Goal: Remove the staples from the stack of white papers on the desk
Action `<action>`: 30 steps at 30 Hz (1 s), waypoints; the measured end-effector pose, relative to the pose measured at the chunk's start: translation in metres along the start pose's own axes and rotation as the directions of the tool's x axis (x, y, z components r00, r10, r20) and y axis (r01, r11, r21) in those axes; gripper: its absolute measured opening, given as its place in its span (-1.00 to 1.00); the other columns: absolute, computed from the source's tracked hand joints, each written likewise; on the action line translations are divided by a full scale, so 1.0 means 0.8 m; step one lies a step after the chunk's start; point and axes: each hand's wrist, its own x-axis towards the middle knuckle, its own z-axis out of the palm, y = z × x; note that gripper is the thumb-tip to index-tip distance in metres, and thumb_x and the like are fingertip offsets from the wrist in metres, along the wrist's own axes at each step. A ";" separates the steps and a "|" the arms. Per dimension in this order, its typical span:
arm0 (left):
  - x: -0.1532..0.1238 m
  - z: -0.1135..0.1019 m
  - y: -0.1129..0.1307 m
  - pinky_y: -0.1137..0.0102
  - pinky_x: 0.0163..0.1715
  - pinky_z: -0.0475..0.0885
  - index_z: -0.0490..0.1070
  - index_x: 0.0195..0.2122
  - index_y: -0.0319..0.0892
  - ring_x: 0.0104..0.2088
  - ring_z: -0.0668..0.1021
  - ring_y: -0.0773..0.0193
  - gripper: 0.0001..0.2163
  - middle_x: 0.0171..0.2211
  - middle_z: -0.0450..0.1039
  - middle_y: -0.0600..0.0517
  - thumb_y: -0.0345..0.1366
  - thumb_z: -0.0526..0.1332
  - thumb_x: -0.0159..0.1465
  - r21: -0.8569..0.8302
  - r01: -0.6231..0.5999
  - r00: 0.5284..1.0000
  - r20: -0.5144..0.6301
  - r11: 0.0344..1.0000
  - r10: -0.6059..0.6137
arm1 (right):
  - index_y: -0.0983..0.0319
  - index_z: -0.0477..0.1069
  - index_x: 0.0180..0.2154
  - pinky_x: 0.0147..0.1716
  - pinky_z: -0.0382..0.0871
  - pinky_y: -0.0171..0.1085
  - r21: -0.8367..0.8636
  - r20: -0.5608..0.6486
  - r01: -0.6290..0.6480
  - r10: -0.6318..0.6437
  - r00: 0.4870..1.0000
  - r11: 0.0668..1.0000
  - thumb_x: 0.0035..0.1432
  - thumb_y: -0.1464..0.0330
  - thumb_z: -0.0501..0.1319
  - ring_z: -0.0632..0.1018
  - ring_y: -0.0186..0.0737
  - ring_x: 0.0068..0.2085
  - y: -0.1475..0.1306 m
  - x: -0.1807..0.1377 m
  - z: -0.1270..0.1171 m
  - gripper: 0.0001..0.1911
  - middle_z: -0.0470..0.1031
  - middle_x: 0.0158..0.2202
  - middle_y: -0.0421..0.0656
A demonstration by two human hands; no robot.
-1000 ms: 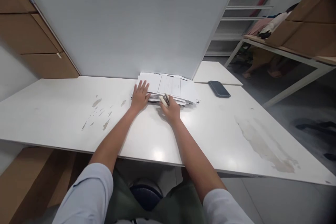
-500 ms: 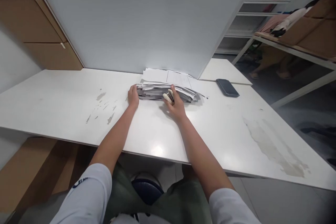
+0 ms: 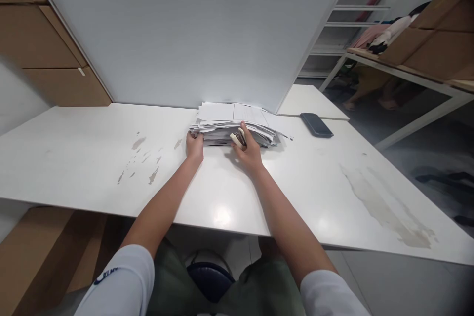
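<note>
A thick, uneven stack of papers [image 3: 217,111] lies on the white table against the upright panel. My left hand [image 3: 194,147] is closed on the stack's near left corner, its fingertips tucked under the upper sheets and partly hidden. In my right hand [image 3: 251,152] is a small white staple remover [image 3: 238,139] with metal between its two grips, held between thumb and fingers. It is at the front edge of the stack, where the upper sheets bow upward; whether it touches the paper I cannot tell.
A dark phone [image 3: 316,124] lies to the right of the stack. A large grey-white panel [image 3: 200,29] stands behind. Cardboard boxes [image 3: 66,86] are at the back left, and an open carton [image 3: 44,247] is below the table. A person is partly visible beyond the right-hand table.
My left hand has shifted from the stack's left side round to its front corner, fingers now under the upper sheets. The right hand stays at the front edge with the staple remover.
</note>
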 end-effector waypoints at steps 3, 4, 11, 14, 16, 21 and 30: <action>-0.005 -0.003 -0.001 0.11 0.19 0.27 0.26 0.02 -0.15 0.17 0.37 0.00 -0.51 0.14 0.25 -0.22 -0.50 0.21 0.01 0.442 -0.131 0.979 -0.081 0.888 0.185 | 0.00 -0.04 0.38 0.28 0.16 0.09 -0.054 0.035 0.017 -0.015 0.999 0.998 0.17 0.30 0.19 0.32 -0.01 0.28 -0.002 0.007 -0.005 -0.21 0.19 0.34 -0.17; -0.007 -0.003 -0.001 0.07 0.20 0.25 0.27 0.00 -0.18 0.18 0.34 -0.06 -0.52 0.14 0.23 -0.27 -0.50 0.23 0.00 0.571 -0.159 0.968 -0.069 0.806 0.240 | 0.01 -0.03 0.38 0.28 0.16 0.10 -0.069 0.049 0.028 -0.025 0.999 0.997 0.16 0.31 0.20 0.32 0.01 0.28 -0.002 0.009 -0.008 -0.20 0.19 0.34 -0.16; -0.021 0.007 -0.005 -0.07 0.23 0.13 0.21 0.17 -0.29 0.24 0.24 -0.21 -0.43 0.17 0.21 -0.36 -0.44 0.17 0.08 0.780 -0.470 0.862 0.305 0.413 0.406 | 0.06 -0.08 0.39 0.33 0.00 0.17 -0.167 0.083 0.096 -0.083 0.993 0.981 0.17 0.35 0.15 0.26 0.03 0.32 -0.003 0.016 -0.010 -0.19 0.18 0.34 -0.11; -0.026 0.010 -0.003 -0.09 0.28 0.00 0.16 0.23 -0.35 0.26 0.23 -0.23 -0.39 0.20 0.21 -0.37 -0.41 0.15 0.11 0.754 -0.613 0.772 0.509 0.236 0.380 | 0.08 -0.10 0.39 0.33 0.00 0.15 -0.190 0.074 0.106 -0.094 0.993 0.976 0.17 0.35 0.13 0.31 0.00 0.29 -0.002 0.015 -0.006 -0.19 0.19 0.34 -0.08; -0.029 0.011 0.000 -0.08 0.29 -0.02 0.19 0.23 -0.33 0.25 0.24 -0.21 -0.43 0.20 0.23 -0.34 -0.39 0.12 0.15 0.713 -0.687 0.707 0.614 0.138 0.350 | 0.09 -0.10 0.39 0.32 0.03 0.14 -0.206 0.060 0.113 -0.103 0.993 0.972 0.17 0.35 0.12 0.30 0.00 0.29 -0.001 0.014 -0.004 -0.20 0.18 0.34 -0.07; -0.036 0.013 0.008 0.06 0.25 0.07 0.19 0.25 -0.30 0.20 0.30 -0.12 -0.47 0.16 0.29 -0.27 -0.37 0.07 0.22 0.610 -0.790 0.593 0.732 0.062 0.336 | 0.10 -0.10 0.39 0.32 0.07 0.07 -0.213 0.042 0.118 -0.111 0.993 0.970 0.18 0.34 0.12 0.24 -0.02 0.33 -0.001 0.014 -0.006 -0.21 0.14 0.36 -0.07; -0.034 0.016 0.020 0.10 0.14 0.18 0.24 0.24 -0.25 0.13 0.36 -0.09 -0.56 0.14 0.33 -0.25 -0.26 -0.01 0.35 0.567 -0.818 0.563 0.751 0.101 0.344 | 0.06 -0.13 0.40 0.34 0.02 0.08 -0.201 0.081 0.089 -0.074 0.994 0.976 0.17 0.32 0.14 0.25 -0.03 0.33 -0.003 0.016 -0.012 -0.18 0.15 0.36 -0.14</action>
